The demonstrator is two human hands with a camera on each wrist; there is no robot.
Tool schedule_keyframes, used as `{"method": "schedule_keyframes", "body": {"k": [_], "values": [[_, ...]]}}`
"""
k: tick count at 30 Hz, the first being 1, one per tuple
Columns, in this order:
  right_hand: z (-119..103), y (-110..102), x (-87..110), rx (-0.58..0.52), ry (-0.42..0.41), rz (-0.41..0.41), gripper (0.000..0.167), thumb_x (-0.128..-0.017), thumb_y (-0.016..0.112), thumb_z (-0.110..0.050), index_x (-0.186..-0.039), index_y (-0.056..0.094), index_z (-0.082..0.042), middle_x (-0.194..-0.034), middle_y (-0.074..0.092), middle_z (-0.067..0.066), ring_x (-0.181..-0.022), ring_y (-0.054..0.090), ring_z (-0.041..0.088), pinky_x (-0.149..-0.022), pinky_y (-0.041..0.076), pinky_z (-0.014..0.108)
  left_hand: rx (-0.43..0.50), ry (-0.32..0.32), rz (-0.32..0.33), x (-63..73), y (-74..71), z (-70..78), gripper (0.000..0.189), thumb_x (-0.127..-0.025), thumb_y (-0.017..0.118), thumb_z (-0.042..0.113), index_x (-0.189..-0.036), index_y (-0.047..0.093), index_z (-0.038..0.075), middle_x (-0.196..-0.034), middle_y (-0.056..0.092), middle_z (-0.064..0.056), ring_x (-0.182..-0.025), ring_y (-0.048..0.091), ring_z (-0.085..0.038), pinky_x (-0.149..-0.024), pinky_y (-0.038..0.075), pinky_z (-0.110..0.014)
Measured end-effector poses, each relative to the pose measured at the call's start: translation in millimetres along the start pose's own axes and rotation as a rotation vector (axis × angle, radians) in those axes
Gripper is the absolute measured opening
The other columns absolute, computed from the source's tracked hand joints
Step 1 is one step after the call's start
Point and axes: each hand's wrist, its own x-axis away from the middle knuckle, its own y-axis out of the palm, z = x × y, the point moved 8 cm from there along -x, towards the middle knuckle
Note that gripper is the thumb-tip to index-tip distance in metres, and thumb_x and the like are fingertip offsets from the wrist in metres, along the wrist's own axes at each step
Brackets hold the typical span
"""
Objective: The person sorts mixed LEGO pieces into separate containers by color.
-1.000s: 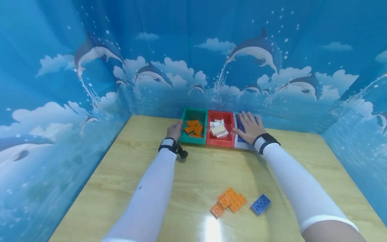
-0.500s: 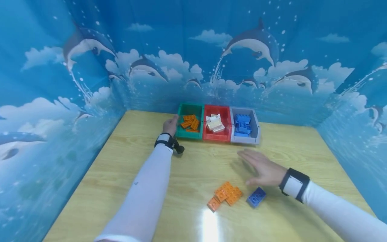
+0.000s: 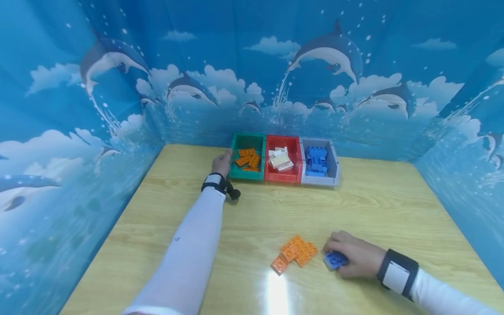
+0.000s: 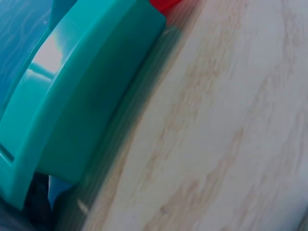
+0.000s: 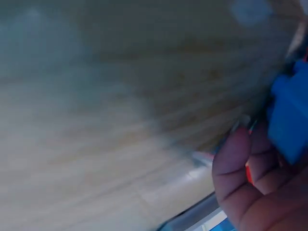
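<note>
My right hand (image 3: 356, 256) grips a blue toy building brick (image 3: 335, 260) at the front right of the table, fingers curled over it. In the right wrist view the brick (image 5: 291, 113) shows large beside the bent fingers (image 5: 232, 161). Just left of it lie several orange bricks (image 3: 303, 253) in a cluster. My left hand (image 3: 222, 165) holds the left side of the green bin (image 3: 248, 175), thumb at its rim; the other fingers are mostly hidden. Up close, the left wrist view shows the bin's green wall (image 4: 91, 106), with no fingers plainly visible.
A red bin (image 3: 283, 178) with white bricks (image 3: 280, 158) and a grey bin (image 3: 320, 180) with blue bricks (image 3: 316, 161) join the green bin in a row. Orange bricks (image 3: 247, 158) lie in the green one. Behind stands a dolphin-printed curtain (image 3: 252, 65).
My right hand has left the grey bin, come back toward the table's front and taken hold of the loose blue brick. My left hand has stayed at the green bin.
</note>
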Motion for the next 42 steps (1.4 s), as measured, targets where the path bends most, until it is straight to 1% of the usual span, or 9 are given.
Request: {"method": "schedule_keyframes", "body": {"k": [5, 9, 12, 15, 18, 22, 26, 30, 42], "values": [[6.4, -16.1, -15.5, -0.069, 0.079, 0.049, 0.042, -0.072, 0.077, -0.012, -0.101, 0.049, -0.026, -0.087, 0.056, -0.012, -0.079, 0.056, 0.007, -0.067, 0.050, 0.028, -0.015, 0.000, -0.002, 5.4, 0.6, 1.8, 0.068, -0.099, 0.037, 0.064, -0.137, 0.056, 0.010, -0.135, 0.059, -0.010, -0.131, 0.048, -0.031, -0.111, 0.035, -0.047], [14.9, -48.7, -36.3, -0.124, 0.112, 0.162, 0.066, -0.078, 0.074, -0.004, -0.135, 0.046, -0.022, -0.104, 0.070, -0.002, -0.096, 0.067, 0.023, -0.082, 0.056, 0.044, -0.013, 0.011, 0.001, 8.6, 0.5, 5.2, 0.068, -0.099, 0.036, 0.064, -0.136, 0.057, 0.011, -0.136, 0.058, -0.010, -0.131, 0.048, -0.031, -0.111, 0.034, -0.049], [24.4, -75.4, -55.3, -0.091, 0.067, 0.272, 0.068, -0.081, 0.074, 0.001, -0.142, 0.049, -0.017, -0.117, 0.070, 0.005, -0.111, 0.065, 0.031, -0.093, 0.052, 0.052, -0.012, 0.027, 0.008, 9.4, 2.1, 4.1, 0.070, -0.098, 0.037, 0.066, -0.134, 0.059, 0.010, -0.136, 0.057, -0.011, -0.131, 0.048, -0.032, -0.111, 0.035, -0.049], [35.0, -103.2, -75.4, 0.017, 0.008, 0.401, 0.035, -0.081, 0.077, -0.003, -0.114, 0.067, -0.011, -0.103, 0.072, 0.007, -0.099, 0.068, 0.028, -0.087, 0.054, 0.048, -0.006, 0.029, 0.019, 8.2, 0.9, 3.9, 0.071, -0.097, 0.038, 0.067, -0.133, 0.059, 0.010, -0.137, 0.057, -0.010, -0.131, 0.048, -0.031, -0.111, 0.035, -0.049], [48.1, -120.9, -92.0, 0.141, 0.018, 0.522, 0.008, -0.086, 0.074, -0.017, -0.089, 0.067, -0.013, -0.078, 0.068, 0.000, -0.071, 0.064, 0.018, -0.066, 0.054, 0.037, -0.012, 0.018, 0.015, 7.3, 2.5, -0.5, 0.071, -0.097, 0.038, 0.067, -0.134, 0.059, 0.011, -0.137, 0.058, -0.009, -0.131, 0.048, -0.029, -0.112, 0.034, -0.047], [63.1, -135.9, -115.5, 0.265, 0.086, 0.610, 0.022, -0.089, 0.058, -0.026, -0.070, 0.060, -0.016, -0.058, 0.053, -0.002, -0.053, 0.047, 0.016, -0.050, 0.038, 0.031, -0.014, 0.034, 0.020, 8.0, 2.9, -0.3, 0.072, -0.096, 0.038, 0.068, -0.134, 0.059, 0.010, -0.135, 0.059, -0.011, -0.129, 0.049, -0.031, -0.111, 0.035, -0.048], [75.2, -148.4, -142.5, 0.302, 0.126, 0.631, 0.020, -0.090, 0.048, -0.023, -0.086, 0.063, -0.010, -0.080, 0.062, 0.007, -0.077, 0.056, 0.027, -0.070, 0.047, 0.042, 0.003, 0.035, 0.033, 8.8, 0.7, 1.6, 0.071, -0.096, 0.039, 0.068, -0.130, 0.060, 0.010, -0.133, 0.059, -0.011, -0.128, 0.050, -0.031, -0.110, 0.036, -0.049], [87.7, -148.1, -166.2, 0.317, 0.183, 0.596, 0.034, -0.092, 0.045, -0.022, -0.117, 0.059, -0.004, -0.111, 0.060, 0.016, -0.108, 0.052, 0.037, -0.098, 0.042, 0.052, 0.008, 0.027, 0.035, 8.5, -0.8, -4.1, 0.072, -0.096, 0.039, 0.068, -0.130, 0.060, 0.009, -0.133, 0.059, -0.012, -0.129, 0.049, -0.031, -0.110, 0.036, -0.049], [107.1, -144.3, -182.3, 0.332, 0.329, 0.505, 0.061, -0.104, 0.043, -0.032, -0.155, 0.023, -0.005, -0.159, 0.028, 0.019, -0.147, 0.023, 0.040, -0.118, 0.010, 0.063, 0.005, 0.000, 0.018, 5.8, -0.2, -2.0, 0.071, -0.097, 0.038, 0.068, -0.137, 0.055, 0.012, -0.133, 0.060, -0.009, -0.132, 0.047, -0.030, -0.113, 0.033, -0.048]]}}
